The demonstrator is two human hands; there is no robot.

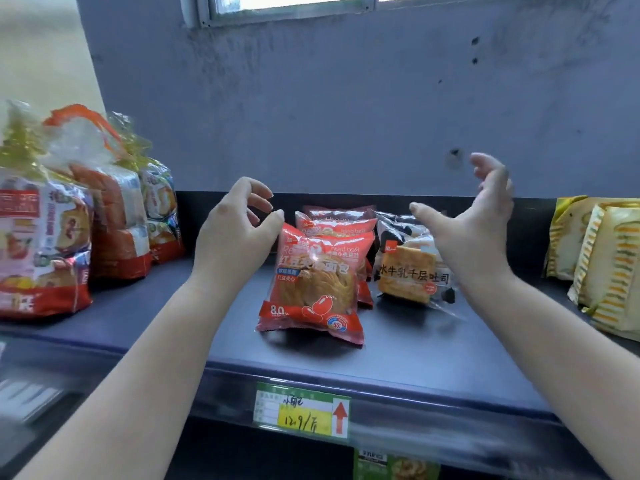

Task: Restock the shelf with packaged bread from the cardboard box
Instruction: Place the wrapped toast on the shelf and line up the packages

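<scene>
A red packet of red-bean bread [313,289] stands propped at the front of a short row of like packets [337,221] on the dark shelf [166,317]. To its right lies a clear packet of layered toast [410,271]. My left hand [235,230] hovers just left of the red packet's top corner, fingers curled and apart, holding nothing. Over the toast packet, my right hand [474,220] is raised with the palm turned inward and the fingers spread, empty. The cardboard box is out of view.
Tall bagged loaves [45,233] stand at the shelf's left end. Yellow striped packets [609,265] lean at the right end. A grey wall rises behind the shelf. A green and yellow price tag [303,412] hangs on the shelf's front rail.
</scene>
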